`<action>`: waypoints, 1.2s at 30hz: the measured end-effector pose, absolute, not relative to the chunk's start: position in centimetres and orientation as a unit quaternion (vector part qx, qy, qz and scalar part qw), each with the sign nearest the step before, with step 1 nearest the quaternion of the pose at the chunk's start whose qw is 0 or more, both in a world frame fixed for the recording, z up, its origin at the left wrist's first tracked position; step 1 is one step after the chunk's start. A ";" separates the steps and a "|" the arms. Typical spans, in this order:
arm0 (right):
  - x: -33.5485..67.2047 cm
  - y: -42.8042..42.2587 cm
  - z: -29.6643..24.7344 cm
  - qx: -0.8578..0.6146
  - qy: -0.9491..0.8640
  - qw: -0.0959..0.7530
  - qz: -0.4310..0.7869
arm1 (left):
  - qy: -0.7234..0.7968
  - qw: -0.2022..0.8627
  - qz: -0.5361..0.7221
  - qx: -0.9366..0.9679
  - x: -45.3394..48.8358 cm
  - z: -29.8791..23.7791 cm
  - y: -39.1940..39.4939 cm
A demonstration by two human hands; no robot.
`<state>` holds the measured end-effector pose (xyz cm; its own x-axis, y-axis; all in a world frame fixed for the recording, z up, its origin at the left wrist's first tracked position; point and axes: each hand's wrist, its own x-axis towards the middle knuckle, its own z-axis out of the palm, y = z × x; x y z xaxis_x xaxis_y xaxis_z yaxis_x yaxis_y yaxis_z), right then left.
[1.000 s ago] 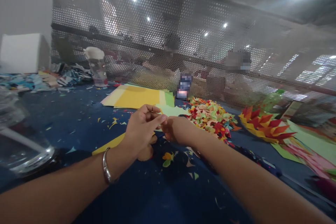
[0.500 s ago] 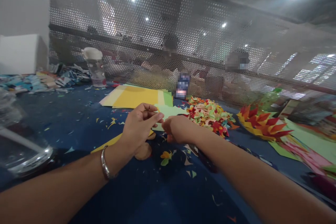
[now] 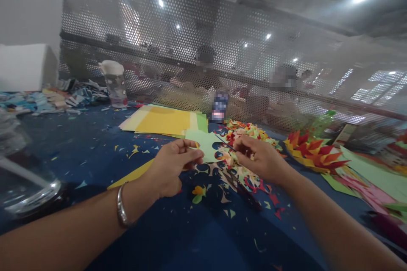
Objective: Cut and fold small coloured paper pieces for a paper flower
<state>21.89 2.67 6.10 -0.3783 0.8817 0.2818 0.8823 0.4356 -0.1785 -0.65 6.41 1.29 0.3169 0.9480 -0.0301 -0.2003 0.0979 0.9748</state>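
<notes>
My left hand [image 3: 178,163], with a silver bangle [image 3: 121,205] at the wrist, pinches a small yellow-orange paper piece [image 3: 197,145] between thumb and fingertips. Between thumb and fingers, my right hand [image 3: 259,159] has a thin dark stick-like tool [image 3: 225,141] pointing up and left; its exact kind is unclear. Behind both hands lies a light green sheet [image 3: 205,139] with rounded bites cut from its edge. A small yellow-and-green paper flower [image 3: 199,192] rests on the blue table near my left hand. Dark-handled scissors [image 3: 246,192] lie below my right hand.
Colourful paper cut-outs [image 3: 248,131] are heaped behind my right hand. Stacked yellow sheets [image 3: 165,120], a phone [image 3: 220,108] and a lidded cup [image 3: 113,84] stand or lie farther back. An orange-red paper flower [image 3: 314,150] sits right, a clear container [image 3: 28,173] left.
My right hand has moved right, away from my left hand, and the thin tool now shows in it. My left hand has shifted slightly down and right, uncovering more green sheet.
</notes>
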 end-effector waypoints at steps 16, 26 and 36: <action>20.8 -0.8 4.5 -0.498 -0.843 0.194 0.056 | 0.323 0.708 0.283 0.560 0.2 1.3 3.9; 20.8 -1.8 3.8 -0.472 -0.858 0.197 0.041 | 0.379 0.696 0.262 0.550 0.6 1.6 3.4; 20.5 -2.7 3.6 -0.458 -0.865 0.205 0.025 | 0.360 0.702 0.240 0.565 0.0 2.0 2.8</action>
